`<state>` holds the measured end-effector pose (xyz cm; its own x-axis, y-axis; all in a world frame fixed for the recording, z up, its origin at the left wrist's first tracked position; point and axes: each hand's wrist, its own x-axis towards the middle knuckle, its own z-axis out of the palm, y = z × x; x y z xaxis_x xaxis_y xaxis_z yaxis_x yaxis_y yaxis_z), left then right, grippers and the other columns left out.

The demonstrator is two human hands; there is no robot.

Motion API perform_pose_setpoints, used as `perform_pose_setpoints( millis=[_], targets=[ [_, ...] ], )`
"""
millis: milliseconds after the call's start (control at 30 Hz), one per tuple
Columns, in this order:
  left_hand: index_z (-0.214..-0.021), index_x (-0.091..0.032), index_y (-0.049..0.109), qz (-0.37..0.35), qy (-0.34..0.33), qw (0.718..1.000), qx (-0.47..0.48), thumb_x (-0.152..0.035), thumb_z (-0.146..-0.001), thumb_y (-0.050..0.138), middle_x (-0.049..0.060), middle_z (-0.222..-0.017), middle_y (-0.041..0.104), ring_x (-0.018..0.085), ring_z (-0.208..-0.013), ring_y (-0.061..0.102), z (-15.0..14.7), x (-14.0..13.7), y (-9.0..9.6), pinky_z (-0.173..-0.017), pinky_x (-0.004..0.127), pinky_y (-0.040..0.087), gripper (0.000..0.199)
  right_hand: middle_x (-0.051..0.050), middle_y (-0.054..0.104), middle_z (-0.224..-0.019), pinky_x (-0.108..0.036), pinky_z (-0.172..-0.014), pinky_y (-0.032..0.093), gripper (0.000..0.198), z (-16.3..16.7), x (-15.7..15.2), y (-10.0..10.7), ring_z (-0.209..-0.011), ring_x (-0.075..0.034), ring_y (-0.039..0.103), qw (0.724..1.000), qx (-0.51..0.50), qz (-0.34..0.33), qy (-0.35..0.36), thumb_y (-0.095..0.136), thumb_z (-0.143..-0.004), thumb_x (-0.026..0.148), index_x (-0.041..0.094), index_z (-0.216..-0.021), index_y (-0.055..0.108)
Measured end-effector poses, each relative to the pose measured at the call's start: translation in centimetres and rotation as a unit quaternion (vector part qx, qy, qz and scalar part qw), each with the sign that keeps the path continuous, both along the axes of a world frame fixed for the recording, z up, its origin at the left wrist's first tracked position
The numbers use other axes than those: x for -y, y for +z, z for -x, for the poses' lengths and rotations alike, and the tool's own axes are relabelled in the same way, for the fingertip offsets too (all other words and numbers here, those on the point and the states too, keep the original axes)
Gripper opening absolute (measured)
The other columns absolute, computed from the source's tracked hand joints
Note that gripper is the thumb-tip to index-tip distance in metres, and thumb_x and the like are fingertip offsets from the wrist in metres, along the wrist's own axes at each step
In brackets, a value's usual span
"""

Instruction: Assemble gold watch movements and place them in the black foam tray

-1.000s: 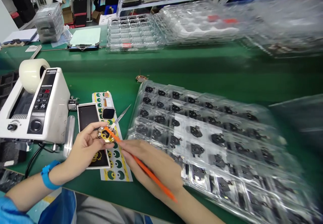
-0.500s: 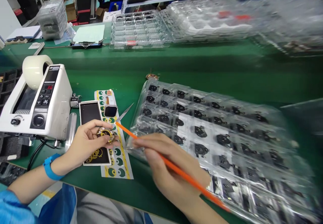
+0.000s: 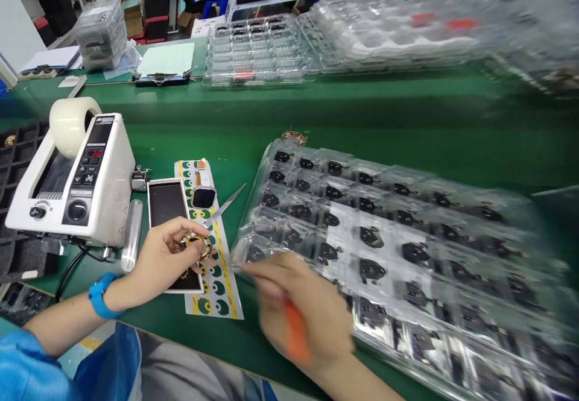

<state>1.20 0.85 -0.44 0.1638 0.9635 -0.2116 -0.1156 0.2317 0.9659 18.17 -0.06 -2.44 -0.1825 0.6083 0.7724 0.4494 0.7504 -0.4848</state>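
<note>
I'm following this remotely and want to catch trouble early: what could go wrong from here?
The left hand pinches a round gold part above the shallow box and patterned sheet; if the grip slips, it could drop there.

The right hand, blurred and holding an orange tool, is close to the clear trays; a bump might shift their black parts.

The pointed metal tool near the left hand might prick or scratch.

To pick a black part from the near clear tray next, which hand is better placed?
Probably the right hand: it's nearer the tray, though holding a blurred orange item; the left hand, farther off, holds a round gold part.
</note>
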Motion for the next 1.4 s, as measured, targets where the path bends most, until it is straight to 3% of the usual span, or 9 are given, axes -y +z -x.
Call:
perform_pose_setpoints(
  millis=[100, 333, 567, 667, 767, 933, 1067, 1200, 1400],
  targets=[
    [-0.099, -0.016, 0.065, -0.047, -0.011, 0.998, -0.027, -0.020, -0.079, 0.066, 0.004, -0.085, 0.069, 0.014, -0.074, 0.066, 0.0, 0.4, -0.1, -0.065, 0.023, 0.054, 0.021, -0.002, 0.061, -0.067, -0.022, -0.046, 0.042, 0.008, 0.8, -0.2, -0.2, -0.052, -0.012, 0.056, 0.996, 0.084, -0.009, -0.028, 0.056, -0.092, 0.010, 0.016, -0.094, 0.060],
    [-0.130, -0.022, 0.055, -0.099, -0.096, 0.990, -0.029, -0.011, -0.087, 0.049, 0.007, -0.106, 0.069, 0.019, -0.098, 0.063, 0.5, 1.4, -0.5, -0.080, 0.027, 0.053, 0.045, -0.002, 0.065, -0.071, -0.021, -0.051, 0.046, 0.010, 1.2, -0.7, -0.2, -0.056, -0.011, 0.060, 0.997, 0.051, 0.026, -0.054, 0.061, -0.089, 0.008, 0.017, -0.090, 0.059],
    [-0.137, -0.013, 0.050, -0.157, -0.128, 0.966, -0.159, -0.017, -0.090, 0.043, 0.008, -0.081, 0.068, 0.023, -0.089, 0.066, 0.4, 1.7, -0.4, -0.074, 0.032, 0.054, 0.048, 0.001, 0.058, -0.067, -0.018, -0.051, 0.042, 0.013, 1.2, -0.6, 0.0, -0.055, -0.008, 0.053, 0.996, 0.031, 0.065, -0.045, 0.060, -0.088, 0.005, 0.018, -0.086, 0.057],
    [-0.137, -0.014, 0.051, -0.153, -0.133, 0.964, -0.171, -0.018, -0.089, 0.044, 0.009, -0.085, 0.069, 0.020, -0.078, 0.065, 0.4, 1.7, -0.4, -0.065, 0.028, 0.053, 0.049, 0.003, 0.054, -0.065, -0.018, -0.048, 0.039, 0.015, 1.1, -0.9, -0.1, -0.052, -0.007, 0.049, 0.996, 0.044, 0.063, -0.036, 0.058, -0.086, 0.004, 0.019, -0.083, 0.055],
    [-0.137, -0.016, 0.052, -0.142, -0.118, 0.972, -0.144, -0.017, -0.089, 0.045, 0.011, -0.098, 0.070, 0.018, -0.079, 0.066, 0.4, 1.6, -0.7, -0.068, 0.027, 0.054, 0.048, 0.004, 0.052, -0.064, -0.019, -0.046, 0.038, 0.018, 0.9, -1.0, 0.1, -0.051, -0.008, 0.047, 0.997, 0.042, 0.064, 0.003, 0.057, -0.084, 0.002, 0.020, -0.082, 0.053],
    [-0.129, -0.022, 0.060, -0.090, -0.058, 0.994, -0.031, -0.018, -0.088, 0.050, 0.007, -0.113, 0.069, 0.020, -0.102, 0.065, 0.4, 0.9, -0.9, -0.092, 0.034, 0.055, 0.042, 0.004, 0.049, -0.061, -0.020, -0.041, 0.033, 0.019, 0.2, -0.6, 1.3, -0.047, -0.008, 0.044, 0.982, -0.017, 0.145, 0.122, 0.054, -0.083, 0.003, 0.022, -0.079, 0.051],
    [-0.111, -0.021, 0.072, -0.058, 0.012, 0.997, 0.048, -0.020, -0.085, 0.059, 0.003, -0.098, 0.073, 0.017, -0.093, 0.068, 0.6, -0.1, -0.5, -0.088, 0.033, 0.059, 0.029, 0.004, 0.047, -0.059, -0.021, -0.041, 0.034, 0.019, -0.4, -0.3, 2.1, -0.047, -0.010, 0.044, 0.970, -0.086, 0.162, 0.158, 0.053, -0.084, 0.005, 0.023, -0.078, 0.049],
    [-0.101, -0.021, 0.076, -0.038, 0.049, 0.996, 0.063, -0.023, -0.082, 0.067, 0.001, -0.077, 0.074, 0.015, -0.078, 0.071, 1.0, -0.7, -0.1, -0.078, 0.031, 0.063, 0.021, 0.004, 0.051, -0.059, -0.020, -0.043, 0.036, 0.016, 0.3, 0.0, 1.2, -0.048, -0.010, 0.048, 0.976, -0.001, 0.125, 0.179, 0.052, -0.087, 0.006, 0.021, -0.081, 0.051],
    [-0.096, -0.021, 0.077, -0.043, 0.054, 0.993, 0.092, -0.024, -0.077, 0.074, 0.004, -0.089, 0.078, 0.020, -0.089, 0.074, 1.3, -1.0, 0.2, -0.077, 0.030, 0.064, 0.020, -0.004, 0.060, -0.063, -0.027, -0.047, 0.039, 0.034, 2.2, 0.1, -1.5, -0.053, -0.015, 0.056, 0.966, 0.248, -0.036, 0.069, 0.032, -0.094, 0.002, 0.011, -0.084, 0.063]
  ],
)
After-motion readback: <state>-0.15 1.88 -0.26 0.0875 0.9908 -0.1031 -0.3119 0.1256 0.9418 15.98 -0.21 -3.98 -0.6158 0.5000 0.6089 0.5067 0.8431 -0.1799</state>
